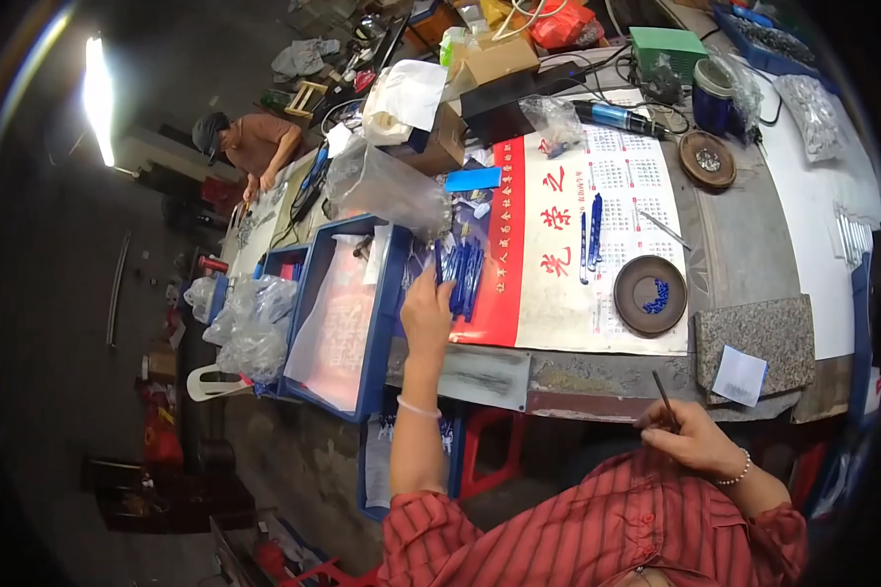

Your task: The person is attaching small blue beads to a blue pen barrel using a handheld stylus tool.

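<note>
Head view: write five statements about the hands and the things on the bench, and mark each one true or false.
1. The left hand reaches to a pile of blue pens. True.
2. The right hand holds a thin dark stick. True.
3. The nearer round brown dish holds red beads. False: its small pieces are blue.
4. The blue tray stands to the right of the dish. False: it stands to the left, beside the left hand.
5. Another person works further along the bench. True.

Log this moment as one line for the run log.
left hand: on pile of blue pens | right hand: holds thin dark rod | round brown dish: small blue bits
</note>
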Demonstrator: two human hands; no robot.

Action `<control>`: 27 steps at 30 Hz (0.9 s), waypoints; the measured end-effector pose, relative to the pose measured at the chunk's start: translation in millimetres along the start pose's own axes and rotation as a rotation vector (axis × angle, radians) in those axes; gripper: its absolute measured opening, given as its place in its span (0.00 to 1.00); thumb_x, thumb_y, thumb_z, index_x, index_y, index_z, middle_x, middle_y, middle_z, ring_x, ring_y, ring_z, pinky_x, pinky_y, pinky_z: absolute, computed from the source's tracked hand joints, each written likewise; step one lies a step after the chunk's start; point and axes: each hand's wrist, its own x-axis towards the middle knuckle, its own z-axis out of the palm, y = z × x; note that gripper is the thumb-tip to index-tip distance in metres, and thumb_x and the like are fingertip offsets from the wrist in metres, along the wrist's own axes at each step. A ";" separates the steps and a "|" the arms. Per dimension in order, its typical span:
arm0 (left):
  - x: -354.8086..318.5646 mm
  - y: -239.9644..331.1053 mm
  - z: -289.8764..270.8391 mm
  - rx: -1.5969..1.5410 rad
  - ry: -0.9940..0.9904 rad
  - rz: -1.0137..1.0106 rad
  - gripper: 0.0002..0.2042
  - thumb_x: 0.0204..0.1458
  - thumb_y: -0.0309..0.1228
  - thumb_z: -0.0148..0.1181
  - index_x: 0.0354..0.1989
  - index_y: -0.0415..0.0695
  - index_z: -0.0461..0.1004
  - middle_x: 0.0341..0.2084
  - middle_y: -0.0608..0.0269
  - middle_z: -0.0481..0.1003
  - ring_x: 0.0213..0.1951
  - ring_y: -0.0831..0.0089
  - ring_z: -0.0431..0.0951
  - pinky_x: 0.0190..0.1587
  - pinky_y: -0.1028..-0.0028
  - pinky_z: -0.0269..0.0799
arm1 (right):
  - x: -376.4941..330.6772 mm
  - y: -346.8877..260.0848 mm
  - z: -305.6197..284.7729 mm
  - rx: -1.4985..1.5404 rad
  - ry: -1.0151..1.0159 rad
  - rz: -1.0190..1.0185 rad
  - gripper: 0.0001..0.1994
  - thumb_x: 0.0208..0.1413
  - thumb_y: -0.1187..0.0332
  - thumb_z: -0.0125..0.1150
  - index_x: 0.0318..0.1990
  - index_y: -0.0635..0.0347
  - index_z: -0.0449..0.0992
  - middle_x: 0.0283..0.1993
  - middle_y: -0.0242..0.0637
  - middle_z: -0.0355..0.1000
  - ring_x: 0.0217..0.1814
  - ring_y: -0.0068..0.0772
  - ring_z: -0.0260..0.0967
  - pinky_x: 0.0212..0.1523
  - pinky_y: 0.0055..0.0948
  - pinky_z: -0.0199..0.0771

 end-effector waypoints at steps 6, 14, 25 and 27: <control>4.7 -56.6 34.4 0.183 -0.145 0.079 0.11 0.44 0.35 0.61 0.31 0.40 0.73 0.26 0.51 0.73 0.31 0.52 0.73 0.32 0.61 0.68 | -22.1 -0.2 -7.2 -0.119 0.035 -0.009 0.09 0.50 0.71 0.58 0.37 0.67 0.72 0.23 0.28 0.67 0.25 0.14 0.60 0.26 0.18 0.62; 9.3 -3.1 45.6 0.187 -0.040 0.154 0.09 0.49 0.31 0.56 0.32 0.38 0.75 0.26 0.49 0.72 0.29 0.53 0.73 0.32 0.62 0.68 | -23.8 -11.3 -19.3 -0.304 0.015 -0.077 0.09 0.50 0.69 0.57 0.38 0.64 0.72 0.27 0.37 0.72 0.27 0.26 0.69 0.29 0.25 0.67; 36.2 129.1 147.7 -0.073 -0.522 -0.260 0.11 0.43 0.30 0.53 0.30 0.34 0.74 0.30 0.42 0.75 0.35 0.51 0.76 0.38 0.60 0.70 | -36.7 -2.7 -21.6 -0.409 -0.014 -0.159 0.11 0.51 0.66 0.57 0.39 0.63 0.73 0.26 0.39 0.72 0.27 0.27 0.69 0.28 0.25 0.67; 47.4 132.8 148.8 -0.067 -0.680 -0.345 0.10 0.41 0.29 0.54 0.26 0.33 0.74 0.27 0.40 0.74 0.34 0.48 0.76 0.38 0.58 0.70 | -41.0 4.1 -24.9 -0.343 0.043 -0.092 0.11 0.51 0.66 0.57 0.39 0.63 0.73 0.27 0.40 0.72 0.27 0.30 0.69 0.30 0.26 0.68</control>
